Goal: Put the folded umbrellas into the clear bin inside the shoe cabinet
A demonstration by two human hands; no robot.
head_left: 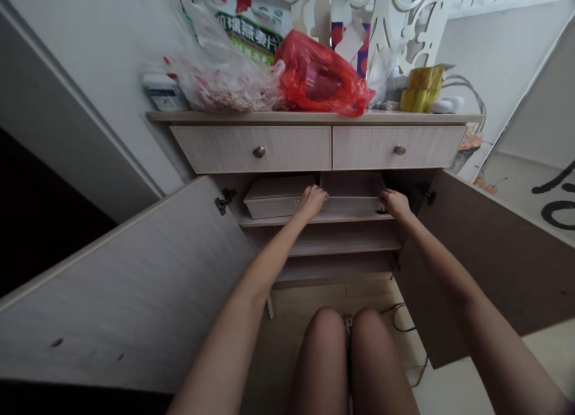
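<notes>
Two hands are gripping a box on the shelf: left hand and right hand clamping its front corners.

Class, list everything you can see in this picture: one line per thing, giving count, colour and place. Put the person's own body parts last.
pale wooden cabinet: 1, light wood, centre, both doors open
drawers with round metal knobs: 2, pale wood, shut, under the cabinet top
grey flat box on the right: 1, grey, top shelf, held at both ends
grey flat box on the left: 1, grey, top shelf, beside the first
red plastic bag: 1, red, cabinet top, middle
clear plastic bag: 1, clear with pinkish contents, cabinet top, left
green-and-white printed packet: 1, behind the bags
yellow rolls: stacked, count unclear, cabinet top, right
black cable: 1, floor
left hand: 1, box's left end
right hand: 1, box's right end
knees: 2, bottom centre
</notes>
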